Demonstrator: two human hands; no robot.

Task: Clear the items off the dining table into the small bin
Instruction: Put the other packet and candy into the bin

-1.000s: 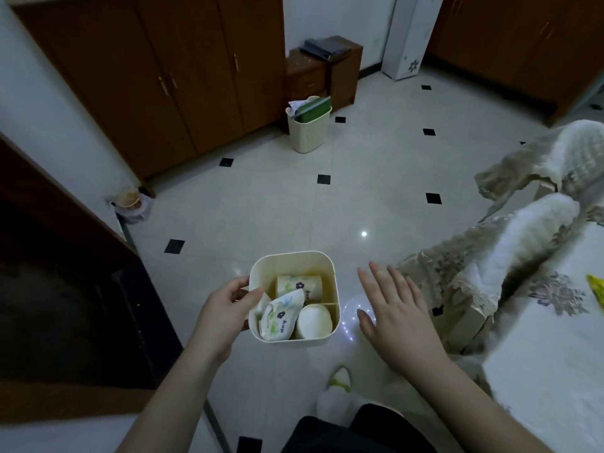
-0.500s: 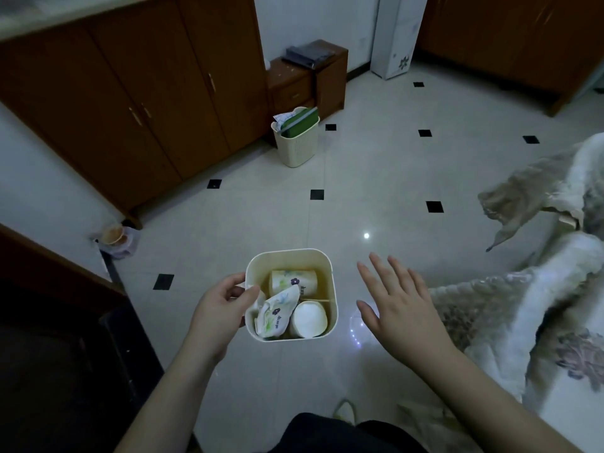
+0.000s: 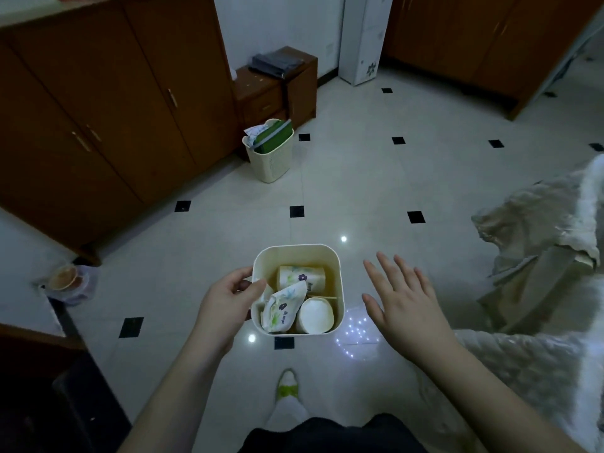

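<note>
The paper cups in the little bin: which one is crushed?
The cup nearest the left hand is crushed flat; the cup behind lies whole on its side, and the third shows a round end.

Head cam, fwd-down, hands close.

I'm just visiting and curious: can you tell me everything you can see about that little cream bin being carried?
The small bin is a cream, square tub with rounded corners, seemingly plastic, open-topped and upright. A thin divider splits its inside. It holds paper cups: a flowered cup lying on its side in the far part, a crushed flowered cup and a plain white cup in the near part. The left hand grips its left rim, holding it above the tiled floor. The open right hand hovers beside it, not touching.
</note>
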